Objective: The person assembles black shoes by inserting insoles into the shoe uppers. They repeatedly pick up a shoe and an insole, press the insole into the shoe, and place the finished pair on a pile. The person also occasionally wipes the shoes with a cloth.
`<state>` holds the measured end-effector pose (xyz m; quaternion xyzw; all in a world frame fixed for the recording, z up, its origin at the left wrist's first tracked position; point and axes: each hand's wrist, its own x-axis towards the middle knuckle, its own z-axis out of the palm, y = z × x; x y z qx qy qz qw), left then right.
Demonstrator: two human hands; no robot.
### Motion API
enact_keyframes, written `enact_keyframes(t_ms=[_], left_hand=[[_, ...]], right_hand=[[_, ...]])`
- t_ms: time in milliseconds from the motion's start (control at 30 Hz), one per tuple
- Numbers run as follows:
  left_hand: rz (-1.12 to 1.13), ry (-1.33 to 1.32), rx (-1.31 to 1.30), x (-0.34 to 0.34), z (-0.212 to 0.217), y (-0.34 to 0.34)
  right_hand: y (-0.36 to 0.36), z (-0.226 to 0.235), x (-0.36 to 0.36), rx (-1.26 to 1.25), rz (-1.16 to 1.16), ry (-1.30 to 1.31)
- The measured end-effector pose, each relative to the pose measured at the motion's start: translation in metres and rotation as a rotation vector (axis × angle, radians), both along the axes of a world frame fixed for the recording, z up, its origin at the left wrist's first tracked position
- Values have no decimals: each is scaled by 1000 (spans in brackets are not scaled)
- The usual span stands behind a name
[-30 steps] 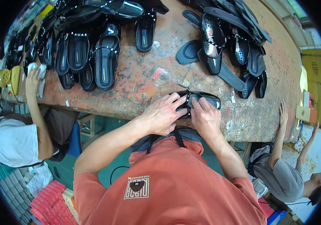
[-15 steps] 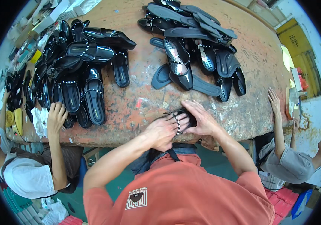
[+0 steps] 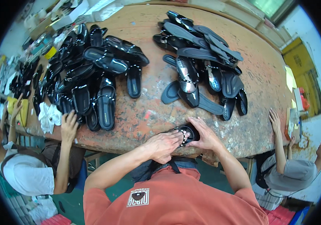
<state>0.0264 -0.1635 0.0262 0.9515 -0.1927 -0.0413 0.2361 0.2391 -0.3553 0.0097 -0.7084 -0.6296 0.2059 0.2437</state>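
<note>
At the table's front edge I hold a black slip-on shoe (image 3: 193, 132) with a pearl-like beaded strap. My left hand (image 3: 166, 144) covers one end of it, with its fingertips at the strap and the shoe's opening. Around the other end curve the thumb and fingers of my right hand (image 3: 204, 135). Much of the shoe is hidden under my left hand. Beyond my hands lies a pile of grey-black insoles (image 3: 211, 108) and shiny black shoes (image 3: 187, 75).
A big heap of black beaded slip-on shoes (image 3: 106, 107) covers the left of the worn table (image 3: 149, 112). White cloth (image 3: 49, 118) lies beside it. A person at the left rests a hand (image 3: 69, 127) near the shoes; another person's hand (image 3: 275, 120) lies on the table's right edge.
The whole view has tilted, so the table and piles sit lower. The shoe's dark opening shows more between my hands. At the far left, a hand is now near a yellow object.
</note>
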Motion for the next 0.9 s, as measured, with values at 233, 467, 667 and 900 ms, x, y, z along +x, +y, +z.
enact_keyframes(t_ms=[233,467,667,900], left_hand=[[-22,-127,47,26,-18,-19],[421,-333,52,-48,11,-8],[771,-285,-541,-26,45,33],[521,-492,-496,57,96,-44]], right_hand=[[0,1,-1,-26,-12,-37],[0,9,-8,20,-20,8],[5,51,-18,7,262,-470],[5,109,0,-454,34,-340]])
